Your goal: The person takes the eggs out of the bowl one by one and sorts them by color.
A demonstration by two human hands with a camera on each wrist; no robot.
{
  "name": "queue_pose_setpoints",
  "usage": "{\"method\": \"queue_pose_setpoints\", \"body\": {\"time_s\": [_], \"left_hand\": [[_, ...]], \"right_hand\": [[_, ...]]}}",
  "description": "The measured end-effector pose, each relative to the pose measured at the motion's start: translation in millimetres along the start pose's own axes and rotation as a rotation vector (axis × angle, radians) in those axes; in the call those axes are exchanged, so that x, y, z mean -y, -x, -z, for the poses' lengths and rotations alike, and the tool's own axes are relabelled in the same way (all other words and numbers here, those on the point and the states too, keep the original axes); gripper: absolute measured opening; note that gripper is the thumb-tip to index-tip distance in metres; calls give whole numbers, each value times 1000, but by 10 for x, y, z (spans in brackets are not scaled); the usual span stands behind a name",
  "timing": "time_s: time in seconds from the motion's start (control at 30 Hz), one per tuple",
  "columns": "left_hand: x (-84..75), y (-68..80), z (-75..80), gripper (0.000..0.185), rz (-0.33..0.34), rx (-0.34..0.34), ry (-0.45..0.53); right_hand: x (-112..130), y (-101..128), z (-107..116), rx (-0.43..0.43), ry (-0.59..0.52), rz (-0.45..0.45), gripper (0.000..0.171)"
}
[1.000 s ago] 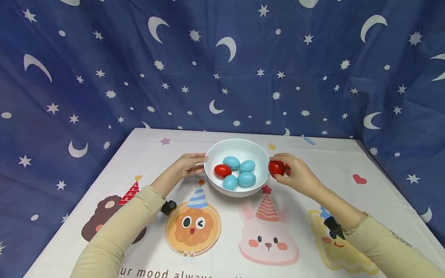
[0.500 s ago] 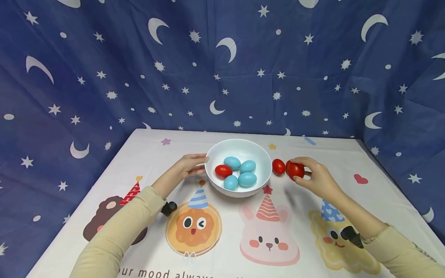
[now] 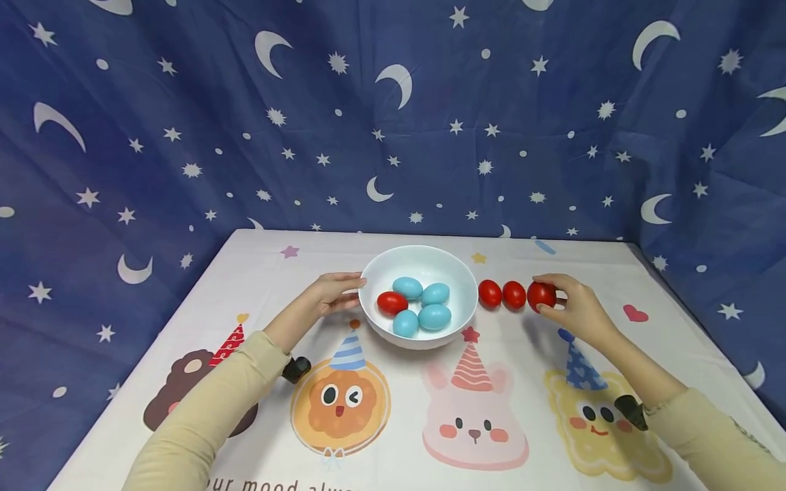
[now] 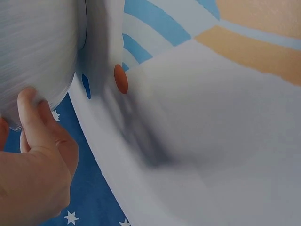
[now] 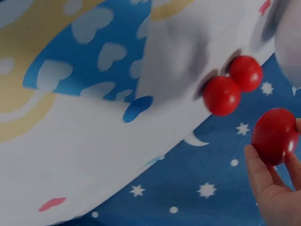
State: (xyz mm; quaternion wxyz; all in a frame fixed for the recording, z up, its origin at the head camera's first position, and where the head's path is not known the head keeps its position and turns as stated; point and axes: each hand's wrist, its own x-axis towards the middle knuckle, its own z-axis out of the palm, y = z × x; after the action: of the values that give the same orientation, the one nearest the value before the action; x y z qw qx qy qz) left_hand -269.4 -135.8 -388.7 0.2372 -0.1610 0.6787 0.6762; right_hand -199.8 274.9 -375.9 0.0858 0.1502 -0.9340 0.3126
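Holding a red egg between thumb and fingertips, the right hand keeps it low over the tablecloth, at the right end of a row. Just beside it lie two more red eggs, one next to the other, and the left one is near the white bowl. The left hand rests with straight fingers on the bowl's left wall. Inside the bowl lie four blue eggs and one red egg.
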Motion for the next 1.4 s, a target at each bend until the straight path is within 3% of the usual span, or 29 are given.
{"method": "queue_pose_setpoints", "body": {"time_s": [0.4,0.87,1.4], "left_hand": [[-7,6,22,52,8,16,-8],[-9,7,28,52,6,14,7],[-5,-13,7,53,12,29,16]], "right_hand": [[-337,-253,4,69,57,-61,44],[-514,-414,-73,159,121,-139,46],[-624,-443,-153,270,165,-107,45]]}}
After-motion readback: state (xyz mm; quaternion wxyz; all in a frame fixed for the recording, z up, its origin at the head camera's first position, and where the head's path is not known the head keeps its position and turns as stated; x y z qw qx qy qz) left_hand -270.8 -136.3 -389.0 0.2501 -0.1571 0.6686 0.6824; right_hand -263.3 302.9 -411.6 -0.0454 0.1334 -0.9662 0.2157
